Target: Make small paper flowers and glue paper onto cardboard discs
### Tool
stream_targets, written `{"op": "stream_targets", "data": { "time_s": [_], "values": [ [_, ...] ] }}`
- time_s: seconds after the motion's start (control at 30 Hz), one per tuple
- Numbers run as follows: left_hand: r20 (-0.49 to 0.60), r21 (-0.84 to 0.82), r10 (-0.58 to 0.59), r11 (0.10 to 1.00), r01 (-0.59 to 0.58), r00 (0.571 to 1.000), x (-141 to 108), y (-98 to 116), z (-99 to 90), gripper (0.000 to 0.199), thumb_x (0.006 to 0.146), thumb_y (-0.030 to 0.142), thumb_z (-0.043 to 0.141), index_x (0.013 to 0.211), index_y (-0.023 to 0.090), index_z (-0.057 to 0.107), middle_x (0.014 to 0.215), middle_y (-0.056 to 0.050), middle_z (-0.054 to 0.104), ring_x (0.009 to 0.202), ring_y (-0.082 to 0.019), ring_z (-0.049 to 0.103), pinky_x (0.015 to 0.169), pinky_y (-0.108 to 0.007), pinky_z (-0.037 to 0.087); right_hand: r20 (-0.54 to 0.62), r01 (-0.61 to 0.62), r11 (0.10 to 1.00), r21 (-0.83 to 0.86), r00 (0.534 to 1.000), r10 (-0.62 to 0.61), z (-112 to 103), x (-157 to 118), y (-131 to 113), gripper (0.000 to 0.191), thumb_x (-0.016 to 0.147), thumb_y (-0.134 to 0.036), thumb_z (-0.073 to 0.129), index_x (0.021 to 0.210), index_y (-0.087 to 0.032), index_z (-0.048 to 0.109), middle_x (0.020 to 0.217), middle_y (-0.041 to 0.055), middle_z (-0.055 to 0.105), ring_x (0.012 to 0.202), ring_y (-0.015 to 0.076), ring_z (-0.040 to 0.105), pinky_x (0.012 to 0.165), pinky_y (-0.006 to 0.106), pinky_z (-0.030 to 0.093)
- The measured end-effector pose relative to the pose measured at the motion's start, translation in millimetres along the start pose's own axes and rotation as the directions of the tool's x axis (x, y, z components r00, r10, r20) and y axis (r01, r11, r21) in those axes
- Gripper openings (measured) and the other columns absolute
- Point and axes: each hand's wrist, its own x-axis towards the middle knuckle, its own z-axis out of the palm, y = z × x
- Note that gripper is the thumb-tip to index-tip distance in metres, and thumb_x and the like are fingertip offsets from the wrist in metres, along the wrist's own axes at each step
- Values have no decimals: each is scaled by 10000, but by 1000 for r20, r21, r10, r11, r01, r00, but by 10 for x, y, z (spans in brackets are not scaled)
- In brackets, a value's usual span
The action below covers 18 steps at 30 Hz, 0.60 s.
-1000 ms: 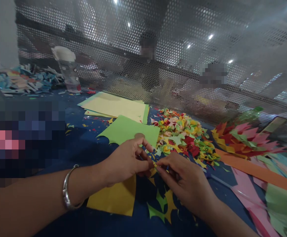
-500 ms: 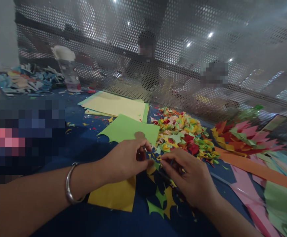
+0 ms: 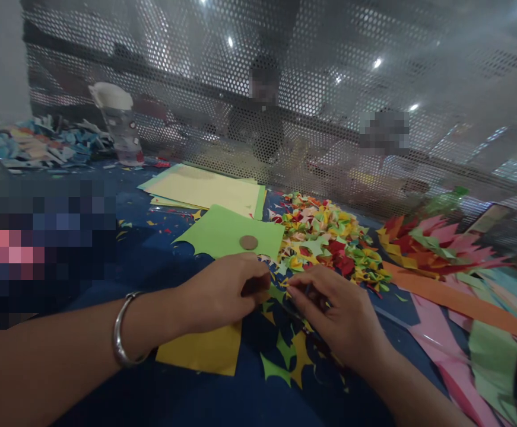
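Yellow paper bit [image 3: 286, 284], tiny tbh, was pinched at the fingertips of the right hand [image 3: 342, 311], while the left hand [image 3: 222, 293] curled half-open just beside it, with 1 green sheet [image 3: 216, 234] just beyond the left and a colorful paper heap [image 3: 329, 234] past the right.

Slim gap btwn L hand [image 3: 225, 293] & R hand [image 3: 338, 314], w/ green offcuts [image 3: 276, 372] lying flat nearer the body. Bare counter [image 3: 187, 403] gave open room below yellow sheet [image 3: 198, 353]. Another bare stretch lay L of green sheet [image 3: 222, 233], but L forearm [image 3: 75, 335] barred it from the near side. Scrap heap [image 3: 329, 234] obstructed reach past R hand; paper strips [image 3: 476, 299] cluttered far R. Mesh screen [image 3: 187, 112] closed off back; bottle [image 3: 118, 130] stood upright just before it.
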Motion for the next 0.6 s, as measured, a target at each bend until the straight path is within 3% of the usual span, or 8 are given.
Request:
{"op": "stream_targets", "data": {
  "time_s": [0.23,0.37,0.5,0.6],
  "values": [
    [64,-88,-26,996,31,998,-18,-3,-96,155,698,111,546,777,189,654,745,-9,660,648,-148,580,583,-239,385,100,-7,1000,13,995,6,20,1,-1,96,938,-175,571,907,-204,657,783,-3,635,672,123,583,625,235,429],
    [62,-221,-118,967,129,991,-8,-42,-140,89,723,156,590,784,187,647,733,-8,676,639,-145,599,599,-245,417,186,-9,1000,24,983,4,27,-1,-16,102,930,-173,568,894,-194,662,774,5,638,676,131,586,594,234,423],
    [134,-555,-157,806,205,978,13,-80,-167,135,738,262,702,813,175,630,762,-16,691,717,-155,640,665,-259,465,265,5,1000,13,964,-8,48,4,-19,124,917,-142,563,889,-196,670,785,6,645,695,135,593,597,233,426],
    [185,-705,-201,655,273,962,25,-64,-155,195,787,335,710,797,160,627,774,-21,699,732,-134,641,706,-257,482,291,14,1000,17,956,-18,70,5,-6,134,901,-116,560,877,-190,669,796,8,652,710,137,601,624,237,437]
  ]
}}
